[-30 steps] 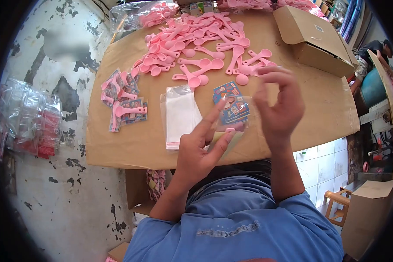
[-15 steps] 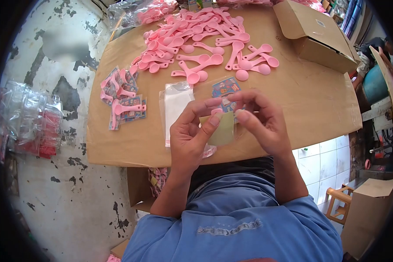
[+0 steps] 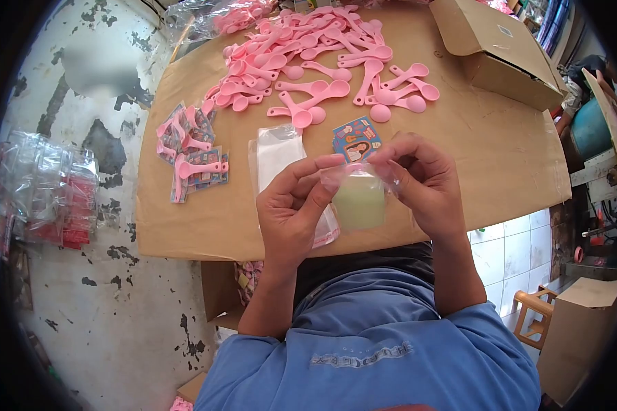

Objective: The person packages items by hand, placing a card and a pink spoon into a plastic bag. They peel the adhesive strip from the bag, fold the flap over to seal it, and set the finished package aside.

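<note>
Between my two hands hangs a small clear plastic bag (image 3: 360, 200) with a pale yellow-green card inside. My left hand (image 3: 293, 205) pinches the bag's upper left edge between thumb and fingers. At the upper right edge, my right hand (image 3: 424, 179) has thumb and fingertips closed on the plastic. A bit of pink shows at the bag's top, too small to make out. Just beyond my fingers lie blue printed cards (image 3: 357, 139). A stack of clear bags with white backing (image 3: 280, 152) lies beside my left hand, partly covered by it.
A large heap of pink measuring spoons (image 3: 301, 51) covers the table's far side. Bagged spoons with cards (image 3: 197, 168) lie at the left. An open cardboard box (image 3: 497, 51) stands at the far right, and a wooden stool (image 3: 533, 315) is on the floor.
My right hand has closed on the bag's top edge beside my left. The bag has turned upright and shifted slightly right, uncovering more of the printed cards.
</note>
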The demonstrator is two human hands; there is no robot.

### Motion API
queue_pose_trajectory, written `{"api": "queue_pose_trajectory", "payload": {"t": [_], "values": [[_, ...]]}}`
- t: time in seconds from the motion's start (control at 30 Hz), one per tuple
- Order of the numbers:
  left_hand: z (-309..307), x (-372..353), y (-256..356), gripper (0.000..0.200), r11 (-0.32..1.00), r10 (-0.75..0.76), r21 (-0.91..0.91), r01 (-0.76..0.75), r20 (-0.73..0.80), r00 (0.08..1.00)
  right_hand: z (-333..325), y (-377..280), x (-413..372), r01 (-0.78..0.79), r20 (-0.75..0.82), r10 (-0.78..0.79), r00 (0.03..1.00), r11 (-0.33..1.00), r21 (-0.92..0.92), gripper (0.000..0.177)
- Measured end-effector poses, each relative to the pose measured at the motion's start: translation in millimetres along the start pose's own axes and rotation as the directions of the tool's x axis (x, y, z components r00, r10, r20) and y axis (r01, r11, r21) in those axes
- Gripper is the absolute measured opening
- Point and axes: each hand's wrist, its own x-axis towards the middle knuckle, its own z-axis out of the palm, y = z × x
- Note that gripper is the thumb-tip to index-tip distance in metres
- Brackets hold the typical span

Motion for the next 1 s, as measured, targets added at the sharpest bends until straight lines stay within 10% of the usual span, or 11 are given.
{"api": "queue_pose_trajectory", "payload": {"t": [0.2,0.4,0.5,0.8,1.0], "values": [[-16,1,-13,0.013,0.978,0.206,0.023,-0.209,0.077,0.975,-7,1,7,0.188,0.134,-0.172,0.976,0.975,-0.121,0.012],[-14,5,-7,0.011,0.973,0.142,-0.197,-0.121,0.093,0.986,-5,-14,3,0.107,0.14,-0.075,0.987,0.964,-0.242,0.008],[-12,1,-11,0.013,0.995,0.1,-0.031,-0.099,0.017,0.995,0,-16,3,0.095,0.115,-0.056,0.992,0.924,-0.369,0.011],[-8,2,-9,0.037,0.989,0.065,0.121,-0.086,0.171,0.983,7,-10,3,0.148,-0.024,-0.149,0.989,0.989,-0.022,0.047],[-18,2,5,0.033,0.927,0.361,0.124,-0.355,-0.036,0.932,14,-9,-1,0.098,-0.025,-0.143,0.989,0.788,-0.608,0.039]]}}
